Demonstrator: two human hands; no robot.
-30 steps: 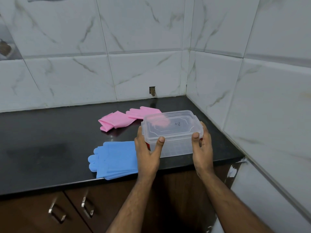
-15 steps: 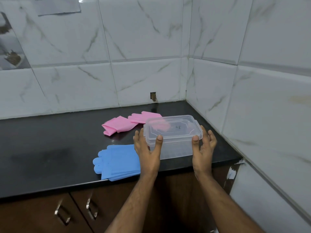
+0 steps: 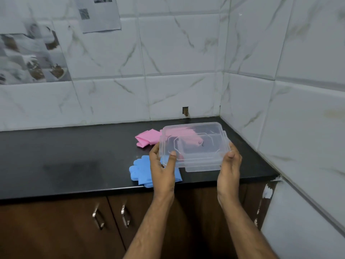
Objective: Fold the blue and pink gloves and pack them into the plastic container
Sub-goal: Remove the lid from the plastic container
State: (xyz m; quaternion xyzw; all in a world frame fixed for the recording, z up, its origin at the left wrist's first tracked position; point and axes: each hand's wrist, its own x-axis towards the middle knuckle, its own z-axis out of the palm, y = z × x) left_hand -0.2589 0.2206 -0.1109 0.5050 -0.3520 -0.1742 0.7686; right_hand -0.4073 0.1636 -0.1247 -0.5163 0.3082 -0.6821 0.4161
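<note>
Clear plastic container (image 3: pixel 194 146), lid on, is clamped between left hand (image 3: pixel 162 165) and right hand (image 3: pixel 230 166), long axis running left-right mid-frame. Blue gloves (image 3: pixel 141 170) lie just under the left hand, pink gloves (image 3: pixel 147 138) behind on the surface (image 3: pixel 74 156).

Looking forward and down from head height — a single wide-angle view, with no second view sharing the scene. Facing the tiled corner (image 3: pixel 222 90) where back wall and right wall meet, the black countertop (image 3: pixel 74 156) running across the middle. Sitting close in: both forearms entering from the bottom edge, left hand (image 3: pixel 162 165) and right hand (image 3: pixel 230 165) near the centre — cabinet doors (image 3: pixel 56 230) filling the lower left.
</note>
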